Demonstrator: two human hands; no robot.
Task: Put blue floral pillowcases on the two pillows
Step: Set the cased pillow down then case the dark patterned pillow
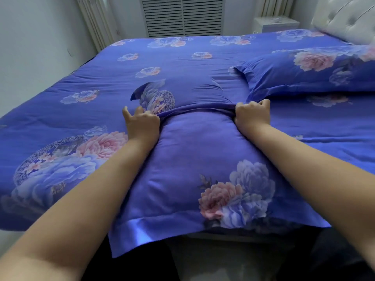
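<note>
The near pillow overhangs the bed edge, its pillowcase hem gripped at each side by the curled left hand and right hand; beyond lie open duvet and, far right, the second pillow.

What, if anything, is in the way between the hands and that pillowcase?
Nothing visible. The left hand and right hand already pinch the far edge of the blue floral satin pillowcase, one at each side, with bare fabric between them.
</note>
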